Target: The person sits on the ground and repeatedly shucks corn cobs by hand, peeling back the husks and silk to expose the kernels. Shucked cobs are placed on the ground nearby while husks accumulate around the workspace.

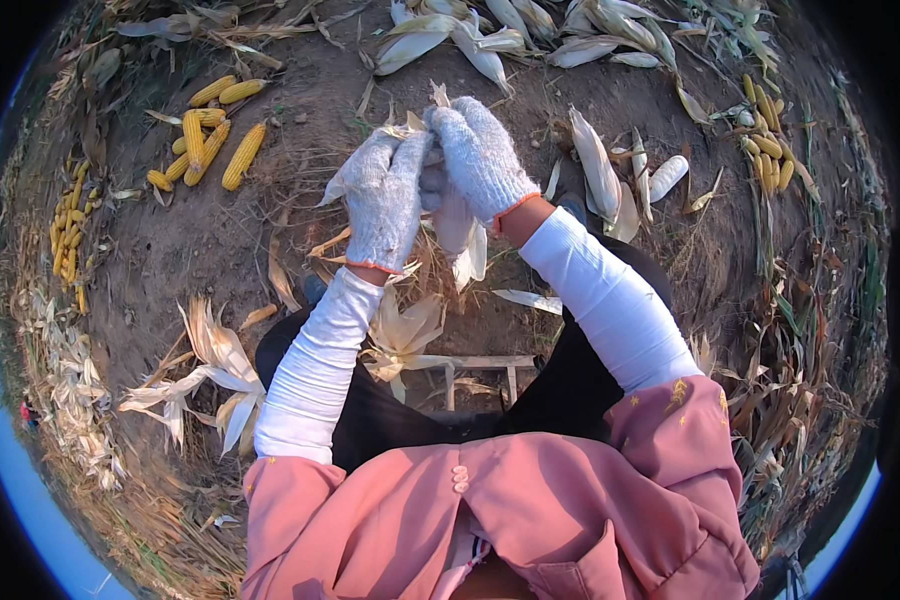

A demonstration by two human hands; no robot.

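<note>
Both hands wear grey-white knitted gloves with orange cuffs and meet in front of me. My left hand (386, 191) is closed on dry corn husk, some of which sticks out at its left side. Against it, my right hand (484, 154) grips the same ear of corn in its husk (454, 225), whose pale leaves hang below the fingers. The kernels are hidden. Right of my hands lie an unhusked ear (596, 165) and a bare white cob (669, 178). Peeled husks (405, 330) rest on the soil between my legs.
Husked yellow ears (206, 142) form a loose pile at the upper left, with more (67, 225) at the far left and another pile (771, 142) at the right. Unhusked ears (480, 45) lie ahead. Loose husks (225, 375) are beside my left arm. A low stool's frame (487, 362) shows between my legs.
</note>
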